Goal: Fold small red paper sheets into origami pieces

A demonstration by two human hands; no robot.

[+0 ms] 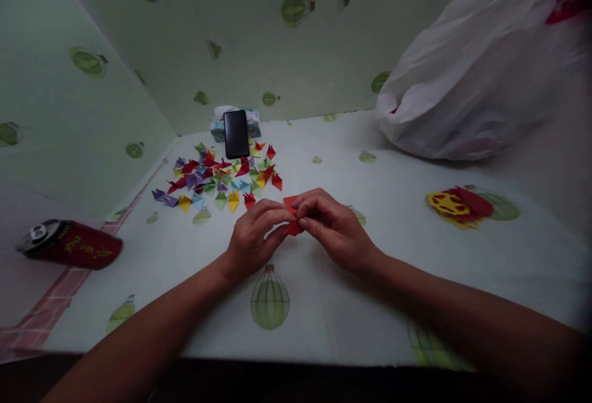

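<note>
Between both hands, above the middle of the table, is a small piece of red folded paper (292,228). My left hand (256,233) pinches its left side with thumb and fingers. On the other side my right hand (335,227) grips the paper between thumb and curled forefinger. Fingers cover much of the paper, so its full shape is hidden. Just beyond my left hand lies a spread of small origami cranes (222,174) in red, yellow, green, blue and purple.
A black phone (236,134) leans on a tissue box (253,123) behind the cranes. A dark red can (87,244) is at the left edge. Yellow and red cut-out shapes (448,203) lie at right, with a large white plastic bag (444,82) behind them. Papered walls (250,51) enclose the back.
</note>
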